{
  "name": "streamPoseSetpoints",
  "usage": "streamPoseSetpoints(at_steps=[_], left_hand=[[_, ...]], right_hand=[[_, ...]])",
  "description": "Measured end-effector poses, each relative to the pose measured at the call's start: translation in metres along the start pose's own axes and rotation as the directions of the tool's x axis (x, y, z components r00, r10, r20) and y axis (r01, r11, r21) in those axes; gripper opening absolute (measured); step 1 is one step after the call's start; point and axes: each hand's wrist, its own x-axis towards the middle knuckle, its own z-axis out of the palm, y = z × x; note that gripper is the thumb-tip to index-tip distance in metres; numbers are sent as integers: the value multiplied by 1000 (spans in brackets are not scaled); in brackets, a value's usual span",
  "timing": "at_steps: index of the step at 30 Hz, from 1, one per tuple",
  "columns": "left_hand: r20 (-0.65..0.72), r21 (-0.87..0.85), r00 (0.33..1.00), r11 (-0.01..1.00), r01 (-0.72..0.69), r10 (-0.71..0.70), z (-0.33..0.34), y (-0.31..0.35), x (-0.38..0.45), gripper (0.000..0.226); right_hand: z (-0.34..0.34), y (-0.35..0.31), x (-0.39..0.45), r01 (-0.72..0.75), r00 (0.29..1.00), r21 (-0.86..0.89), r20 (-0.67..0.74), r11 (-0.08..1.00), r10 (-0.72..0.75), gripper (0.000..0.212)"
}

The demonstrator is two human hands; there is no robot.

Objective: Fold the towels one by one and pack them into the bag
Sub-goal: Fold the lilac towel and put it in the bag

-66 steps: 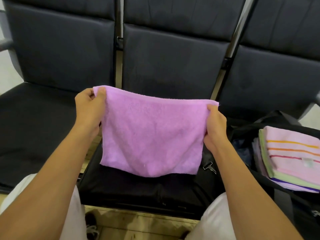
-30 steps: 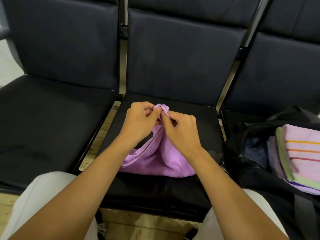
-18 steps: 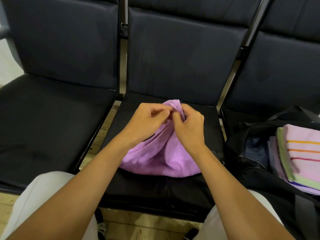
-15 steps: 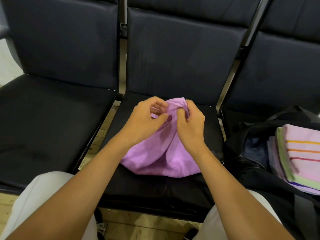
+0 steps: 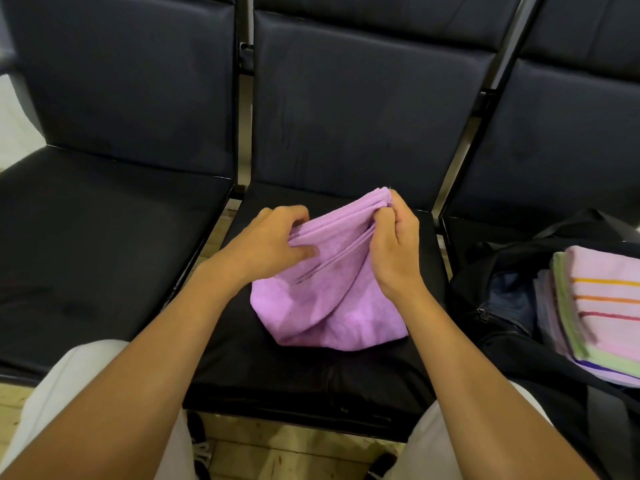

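Observation:
A purple towel (image 5: 322, 299) lies partly folded on the middle black seat (image 5: 311, 375), its lower part bunched on the cushion. My right hand (image 5: 394, 244) pinches the stacked corners at the towel's raised top right. My left hand (image 5: 273, 240) grips the layered edge further left, fingers curled over it. At the right, an open black bag (image 5: 502, 344) sits on the neighbouring seat and holds a stack of folded towels (image 5: 602, 313), pink with coloured stripes on top, green and lilac below.
Three black padded seats stand in a row with dark backrests and metal frame bars (image 5: 460, 150) between them. The left seat (image 5: 97, 254) holds nothing. My light trousers (image 5: 86, 393) and a wooden floor (image 5: 277, 448) show at the bottom.
The towel was held spread in the air, then brought down and its ends joined. My hands have since slid apart along the top edge, right hand rising to the right, left moving left.

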Motion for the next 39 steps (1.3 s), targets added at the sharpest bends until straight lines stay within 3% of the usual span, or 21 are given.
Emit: streamPoseSetpoints(at_steps=[5, 8, 12, 16, 22, 27, 31, 36, 39], left_hand=[[-327, -118, 944, 993, -5, -34, -10, 0, 2, 16], [-476, -271, 880, 953, -136, -10, -17, 3, 2, 16], [-526, -425, 851, 865, -265, 2, -23, 21, -5, 13], [-543, -343, 838, 897, -278, 53, -22, 24, -4, 11], [-632, -306, 769, 882, -359, 94, -24, 20, -4, 8], [-594, -384, 805, 875, -294, 10, -27, 21, -3, 12], [-528, -516, 844, 826, -229, -95, -27, 25, -4, 8], [-246, -816, 924, 576, -35, -293, -31, 32, -6, 16], [-125, -886, 937, 461, 42, -326, -31, 29, -8, 29]], right_hand=[[-5, 1, 5, 16, 997, -23, -80, 1000, -18, 25], [-7, 2, 7, 18, 994, -37, -109, 999, -22, 20], [-9, 1, 9, -22, 991, 6, -130, 1000, 22, 18], [-6, -3, 7, -48, 993, 2, -111, 999, 48, 19], [-8, -4, 7, -76, 997, -72, -8, 995, 76, 18], [-8, -8, 7, -98, 995, -15, 27, 995, 99, 23], [-10, -7, 8, -271, 961, 22, 56, 962, 269, 25], [-12, -22, 9, -509, 857, 89, 149, 856, 494, 31], [-18, -28, 7, -663, 735, 196, 356, 722, 578, 49]])
